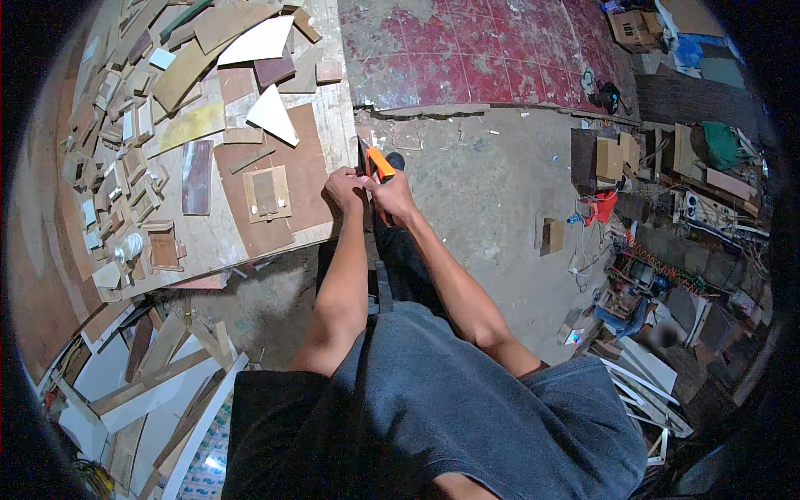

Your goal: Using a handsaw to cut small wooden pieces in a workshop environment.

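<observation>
My right hand (392, 196) grips a hand saw with an orange-and-black handle (380, 164), held upright at the right edge of the plywood workbench (337, 100). My left hand (345, 187) is closed beside it at that edge, almost touching my right thumb; what its fingers hold is hidden. To their left lie a brown sheet (308, 154) and a square wooden piece with an inner panel (267, 193). Wood offcuts (183, 77), white triangular pieces (271, 112) and a white spool (127, 247) cover much of the bench.
A concrete floor (492, 217) meets red tiles (467, 50). Boards and offcuts (150, 392) are piled at lower left. Along the right are cardboard (608, 158), cables, a red object (602, 207), white strips (646, 375) and another person (646, 321).
</observation>
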A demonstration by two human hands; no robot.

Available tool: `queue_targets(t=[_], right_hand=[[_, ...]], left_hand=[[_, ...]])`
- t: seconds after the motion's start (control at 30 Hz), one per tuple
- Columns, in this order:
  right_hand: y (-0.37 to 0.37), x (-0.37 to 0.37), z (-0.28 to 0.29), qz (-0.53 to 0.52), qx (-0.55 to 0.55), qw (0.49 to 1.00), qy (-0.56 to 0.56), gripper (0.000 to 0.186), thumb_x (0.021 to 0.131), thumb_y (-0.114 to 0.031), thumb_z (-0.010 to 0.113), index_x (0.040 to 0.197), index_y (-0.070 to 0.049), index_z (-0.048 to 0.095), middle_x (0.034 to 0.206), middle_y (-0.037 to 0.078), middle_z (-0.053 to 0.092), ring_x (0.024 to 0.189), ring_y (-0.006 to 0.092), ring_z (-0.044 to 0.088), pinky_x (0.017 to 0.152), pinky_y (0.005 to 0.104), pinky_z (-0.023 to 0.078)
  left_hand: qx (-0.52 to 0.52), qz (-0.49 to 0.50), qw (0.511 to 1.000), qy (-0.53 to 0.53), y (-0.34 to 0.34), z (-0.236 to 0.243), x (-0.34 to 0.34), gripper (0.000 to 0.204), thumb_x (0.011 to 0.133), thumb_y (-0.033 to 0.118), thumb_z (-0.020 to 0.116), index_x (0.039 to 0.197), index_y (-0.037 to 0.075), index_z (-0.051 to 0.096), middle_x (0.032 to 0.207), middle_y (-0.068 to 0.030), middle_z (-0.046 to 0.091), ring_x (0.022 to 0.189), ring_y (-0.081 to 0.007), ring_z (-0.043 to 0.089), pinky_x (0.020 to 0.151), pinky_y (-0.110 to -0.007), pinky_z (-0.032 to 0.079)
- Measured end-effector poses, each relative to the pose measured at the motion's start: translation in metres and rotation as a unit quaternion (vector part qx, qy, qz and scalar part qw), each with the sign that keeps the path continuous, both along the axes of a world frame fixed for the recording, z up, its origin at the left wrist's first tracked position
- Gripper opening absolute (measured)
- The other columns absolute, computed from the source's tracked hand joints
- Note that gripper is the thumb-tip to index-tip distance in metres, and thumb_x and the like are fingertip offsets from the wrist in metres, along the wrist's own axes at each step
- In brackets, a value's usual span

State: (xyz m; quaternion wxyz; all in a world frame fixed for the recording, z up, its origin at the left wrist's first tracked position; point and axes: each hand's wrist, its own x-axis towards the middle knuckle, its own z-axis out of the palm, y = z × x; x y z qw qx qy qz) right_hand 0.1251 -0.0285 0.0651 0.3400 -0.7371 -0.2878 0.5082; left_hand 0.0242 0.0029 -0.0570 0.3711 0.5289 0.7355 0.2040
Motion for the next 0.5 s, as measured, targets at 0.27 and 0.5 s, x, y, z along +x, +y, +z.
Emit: queue_targets(t=[0.27, 0.5], right_hand=[[-0.003, -0.008, 0.003, -0.028, 0.014, 0.999, 0.04, 0.026, 0.084, -0.018, 0.075, 0.078, 0.001, 0.058, 0.067, -0.001, 0.054, 0.061, 0.0092, 0.046, 0.056, 0.0295, 0.042], [0.019, -0.001, 0.016, 0.006, -0.015, 1.0, 0.021, 0.025, 0.084, -0.017, 0.074, 0.078, 0.0, 0.058, 0.066, -0.001, 0.054, 0.06, 0.009, 0.046, 0.055, 0.029, 0.041]], left_hand=[[0.007, -0.014, 0.999, 0.042, 0.0, -0.007, 0.0, 0.015, 0.065, 0.018, 0.072, 0.076, 0.008, 0.074, 0.07, -0.0115, 0.07, 0.065, -0.0272, 0.068, 0.062, -0.037, 0.053], [-0.033, 0.023, 0.992, -0.12, 0.006, -0.018, -0.017, 0.011, 0.069, 0.009, 0.068, 0.077, 0.006, 0.074, 0.075, -0.0163, 0.07, 0.072, -0.0329, 0.069, 0.069, -0.041, 0.054]])
